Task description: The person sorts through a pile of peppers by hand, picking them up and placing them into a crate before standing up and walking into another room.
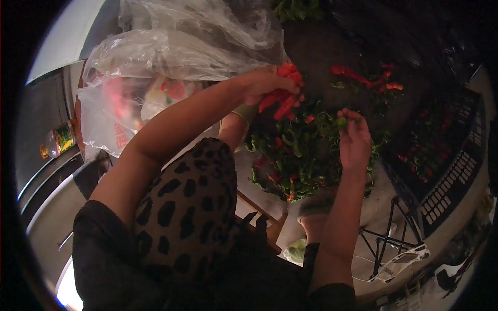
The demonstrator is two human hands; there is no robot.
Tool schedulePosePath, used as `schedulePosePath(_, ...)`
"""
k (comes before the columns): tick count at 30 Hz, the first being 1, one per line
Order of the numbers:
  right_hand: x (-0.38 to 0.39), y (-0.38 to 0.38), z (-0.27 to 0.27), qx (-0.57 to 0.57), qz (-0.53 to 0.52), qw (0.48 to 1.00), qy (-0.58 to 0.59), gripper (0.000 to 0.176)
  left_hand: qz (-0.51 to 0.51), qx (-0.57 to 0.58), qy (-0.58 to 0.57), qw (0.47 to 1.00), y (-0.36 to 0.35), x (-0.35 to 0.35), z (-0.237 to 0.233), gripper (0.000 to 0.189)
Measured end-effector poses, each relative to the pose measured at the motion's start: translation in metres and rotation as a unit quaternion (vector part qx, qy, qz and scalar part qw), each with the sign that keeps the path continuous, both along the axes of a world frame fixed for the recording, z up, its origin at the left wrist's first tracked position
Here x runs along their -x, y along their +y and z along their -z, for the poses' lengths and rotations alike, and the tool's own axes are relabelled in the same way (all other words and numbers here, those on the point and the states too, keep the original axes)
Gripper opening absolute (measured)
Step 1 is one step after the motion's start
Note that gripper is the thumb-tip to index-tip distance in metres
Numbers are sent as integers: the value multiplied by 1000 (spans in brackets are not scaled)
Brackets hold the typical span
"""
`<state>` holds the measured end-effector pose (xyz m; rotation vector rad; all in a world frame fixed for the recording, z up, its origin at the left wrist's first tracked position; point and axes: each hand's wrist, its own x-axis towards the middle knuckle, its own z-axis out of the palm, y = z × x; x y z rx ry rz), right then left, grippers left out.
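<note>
Peppers (284, 108), partly hidden, fill the left hand (265, 84); the right hand (356, 137) pinches what may be a green pepper (342, 123).

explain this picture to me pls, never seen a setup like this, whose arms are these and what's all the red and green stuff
There's no machine here: these are a person's bare arms, seen by one camera worn on their head, looking forward and down. The curved dark edges frame that view.

The left hand grips a bunch of red peppers. The right hand holds a small green piece at its fingertips; it's too small to name surely. Below lies a pile of mostly green peppers with some red among them. Clear plastic is on the left, a black crate on the right.
</note>
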<state>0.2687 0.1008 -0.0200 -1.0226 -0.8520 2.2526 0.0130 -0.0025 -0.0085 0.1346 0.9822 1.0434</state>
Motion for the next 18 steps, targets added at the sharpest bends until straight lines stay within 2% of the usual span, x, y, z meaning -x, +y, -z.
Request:
schedulePosePath(3, 0, 1, 2, -1, 5, 1000, 10, 20, -1, 1, 5, 1000, 1, -1, -2, 23)
schedulePosePath(6, 4, 8, 5, -25, 90, 995, 19, 25, -13, -3, -16, 1000, -1, 0, 2, 27)
schedulePosePath(7, 1, 7, 12, -54, 109, 989, -88, 27, -23, -3, -22, 999, 0, 0, 0, 27)
schedulePosePath(9, -1, 2, 26, -109, 141, 938, -298, 29, -34, 5, -19, 999, 1, 1, -3, 28)
schedulePosePath(12, -1, -22, 25, -219, -129, 909, -330, 28, -31, 18, 21, 999, 0, 2, -3, 27)
schedulePosePath(13, 2, -32, 22, -318, -201, 855, -356, 28, -26, 11, 45, 999, 0, 2, -2, 25)
schedulePosePath(15, 10, -53, 14, -500, -331, 700, -388, 29, -8, 1, 75, 997, 0, 2, -1, 23)
schedulePosePath(18, 22, -77, -2, -556, -395, 601, -418, 27, 18, -2, 93, 995, 0, 3, 0, 22)
